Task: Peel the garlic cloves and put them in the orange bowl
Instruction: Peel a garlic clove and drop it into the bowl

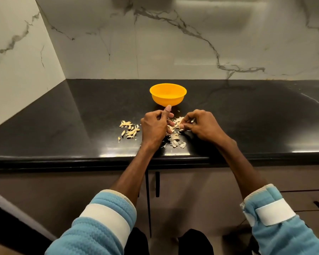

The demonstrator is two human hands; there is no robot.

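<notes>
The orange bowl [167, 94] stands upright on the black counter [81, 116], just beyond my hands; its inside is hidden from this angle. Several unpeeled garlic cloves [130, 130] lie in a loose heap left of my left hand. My left hand [155, 126] has its fingers curled and thumb raised; what it holds is hidden. My right hand [199, 126] pinches a small garlic clove [191, 120] at its fingertips. A pile of papery garlic skins [176, 135] lies between and beneath both hands.
The counter's front edge [99, 159] runs just under my wrists. Marble walls rise behind and to the left, meeting in a corner. Cabinet doors with dark handles [157, 184] sit below the counter.
</notes>
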